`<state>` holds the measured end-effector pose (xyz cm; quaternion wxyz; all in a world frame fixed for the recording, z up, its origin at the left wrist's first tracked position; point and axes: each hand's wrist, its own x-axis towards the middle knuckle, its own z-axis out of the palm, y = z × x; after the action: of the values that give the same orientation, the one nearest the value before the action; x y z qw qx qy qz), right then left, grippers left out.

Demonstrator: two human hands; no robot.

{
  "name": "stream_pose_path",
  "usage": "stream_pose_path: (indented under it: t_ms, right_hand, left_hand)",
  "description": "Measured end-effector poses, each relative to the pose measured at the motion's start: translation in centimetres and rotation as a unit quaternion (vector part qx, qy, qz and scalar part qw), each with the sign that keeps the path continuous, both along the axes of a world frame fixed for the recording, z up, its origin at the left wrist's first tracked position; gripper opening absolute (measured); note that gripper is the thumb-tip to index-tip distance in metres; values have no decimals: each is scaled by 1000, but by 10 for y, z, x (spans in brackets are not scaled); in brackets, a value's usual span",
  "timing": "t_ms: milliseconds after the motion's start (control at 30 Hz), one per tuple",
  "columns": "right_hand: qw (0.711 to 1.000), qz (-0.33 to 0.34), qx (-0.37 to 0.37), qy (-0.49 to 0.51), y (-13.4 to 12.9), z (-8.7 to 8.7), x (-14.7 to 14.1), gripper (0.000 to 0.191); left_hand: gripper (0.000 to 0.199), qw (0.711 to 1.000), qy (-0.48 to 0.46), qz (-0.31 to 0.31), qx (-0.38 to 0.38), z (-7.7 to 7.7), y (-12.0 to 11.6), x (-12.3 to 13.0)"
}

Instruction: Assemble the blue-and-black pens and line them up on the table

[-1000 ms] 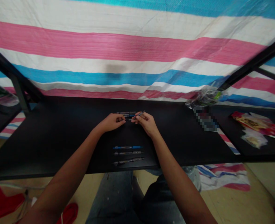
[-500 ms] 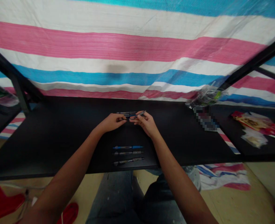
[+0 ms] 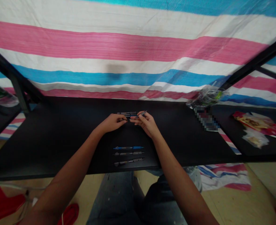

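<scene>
My right hand (image 3: 147, 122) pinches a dark pen (image 3: 143, 113), its tip end slanting up to the right above the table. Facing it, my left hand (image 3: 115, 121) has its fingertips pressed together; anything in them is too small to name. Just beyond both hands, several pens (image 3: 126, 113) lie side by side, partly covered by my fingers. Closer to me rest a blue pen (image 3: 128, 147), a dark pen (image 3: 128, 153) and another dark pen (image 3: 129, 161), the last one slightly tilted.
The black table (image 3: 65, 140) ends in a front edge near my legs. A clear plastic bag (image 3: 205, 97) and a blurred-out item (image 3: 207, 119) lie to the right. Farther right are red and yellow packaging (image 3: 257, 123) and a small clear bag (image 3: 256, 138). Striped sheeting (image 3: 128, 47) hangs behind.
Almost nothing differs. The pen in my right hand has shifted very slightly, and both hands stay in the same place.
</scene>
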<state>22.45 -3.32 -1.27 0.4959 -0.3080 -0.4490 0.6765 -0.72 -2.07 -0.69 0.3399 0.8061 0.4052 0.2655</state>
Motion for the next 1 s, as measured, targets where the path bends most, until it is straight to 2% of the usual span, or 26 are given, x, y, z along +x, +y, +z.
stream_pose_path:
  t_ms: [267, 467, 1000]
  right_hand:
    - [998, 25, -60, 8, 1, 1, 1, 35]
    - [994, 54, -91, 9, 1, 0, 3, 31]
    - [997, 33, -63, 13, -1, 1, 1, 32]
  left_hand:
    - [24, 1000, 17, -3, 0, 4, -2, 1]
    - [24, 999, 0, -23, -28, 6, -3, 0]
    - [26, 999, -16, -17, -37, 5, -3, 1]
